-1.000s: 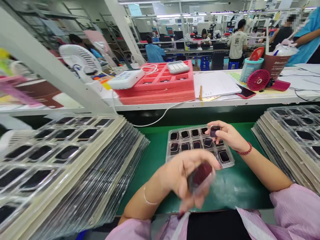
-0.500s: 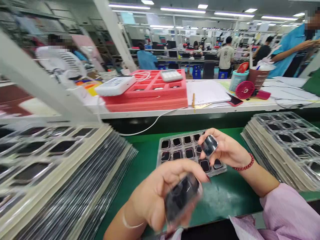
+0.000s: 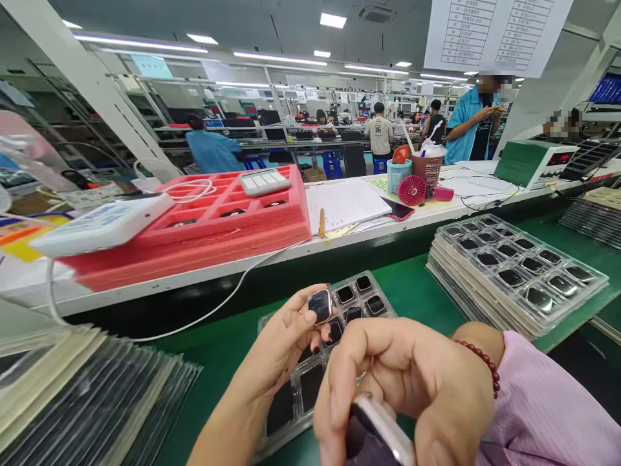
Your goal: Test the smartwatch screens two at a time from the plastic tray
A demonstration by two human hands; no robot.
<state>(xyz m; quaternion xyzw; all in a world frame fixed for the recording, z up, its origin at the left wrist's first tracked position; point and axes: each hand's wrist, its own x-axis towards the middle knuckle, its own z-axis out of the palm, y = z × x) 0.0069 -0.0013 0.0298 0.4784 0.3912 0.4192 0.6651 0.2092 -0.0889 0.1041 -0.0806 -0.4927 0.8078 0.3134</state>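
My left hand (image 3: 284, 343) reaches out over the clear plastic tray (image 3: 388, 310), its fingers closed on a small square watch case (image 3: 321, 306) with a dark glass face. Close to the camera, my right hand (image 3: 412, 382) grips another watch case (image 3: 376, 430), tilted, with its silvery edge showing and its lower part cut off by the frame. Dark-faced watch cases (image 3: 345, 295) sit in the tray's pockets. Both hands and the near watch hide much of the tray.
A stack of filled trays (image 3: 514, 272) stands at right, another stack (image 3: 97, 395) at left. On the shelf lie a red foam tray (image 3: 204, 252), papers (image 3: 347, 204), a phone (image 3: 398, 208) and a pink fan (image 3: 412, 190). A white cable (image 3: 233, 294) hangs from the shelf.
The view has turned right. My left hand has gone from near the camera out over the tray; my right hand has come back from the tray toward the camera. Each still holds a watch case.
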